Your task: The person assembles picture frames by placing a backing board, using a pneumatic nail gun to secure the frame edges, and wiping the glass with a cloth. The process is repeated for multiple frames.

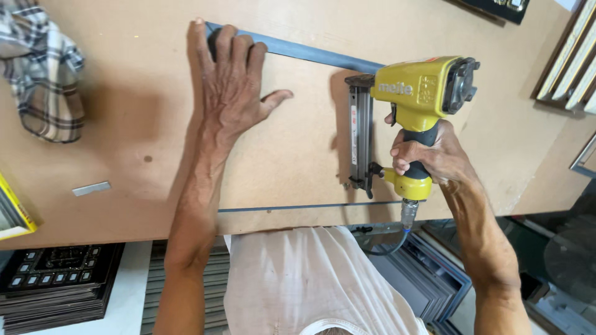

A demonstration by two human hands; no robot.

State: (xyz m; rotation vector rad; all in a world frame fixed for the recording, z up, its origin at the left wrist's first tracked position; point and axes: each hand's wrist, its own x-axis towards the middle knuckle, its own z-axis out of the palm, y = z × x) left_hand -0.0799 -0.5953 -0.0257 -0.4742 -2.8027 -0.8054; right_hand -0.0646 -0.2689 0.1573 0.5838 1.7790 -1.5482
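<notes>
Head view: left hand (233, 84), open and flat, presses a backing board (292, 155) at the frame (310, 54) edge. Right hand (431, 155) grips a yellow nail gun (419, 93), nose against the frame, on the tabletop (124, 155).

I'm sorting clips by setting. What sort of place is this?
Probably a picture-framing workshop. The right hand grips a yellow pneumatic nailer over a backing board edged by a dark frame, which the left hand steadies; stacked frames sit below the bench.

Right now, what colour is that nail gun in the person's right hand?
The nail gun is yellow with a black grip and rear cap, clearest in the head view.
</notes>
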